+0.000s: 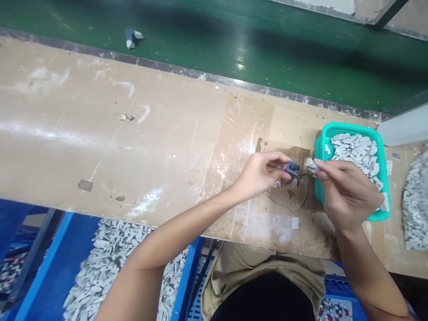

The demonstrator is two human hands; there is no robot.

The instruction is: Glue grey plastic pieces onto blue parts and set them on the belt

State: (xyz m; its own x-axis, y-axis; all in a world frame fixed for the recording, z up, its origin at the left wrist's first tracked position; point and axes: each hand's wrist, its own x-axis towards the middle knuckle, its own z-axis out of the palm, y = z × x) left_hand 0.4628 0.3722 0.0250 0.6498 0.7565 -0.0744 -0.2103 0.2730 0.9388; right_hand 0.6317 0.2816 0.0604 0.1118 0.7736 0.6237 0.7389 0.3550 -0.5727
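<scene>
Between its thumb and fingers, my left hand (262, 174) pinches a small dark blue part (291, 168) over a stained piece of cardboard (290, 196). Just to the right, my right hand (351, 191) holds a small pale grey piece (312, 165) with its fingertips. A narrow gap separates the two pieces. Beside and partly behind my right hand is a turquoise basket (385, 178) with a heap of pale grey pieces (357, 151) in it.
Beyond the worktable (160, 133) runs a green surface (207, 40) with a blue and white part (132, 38) on it. A pile of pale pieces (416, 205) lies at the far right. Below the table's front edge, a blue bin (50, 272) holds many more.
</scene>
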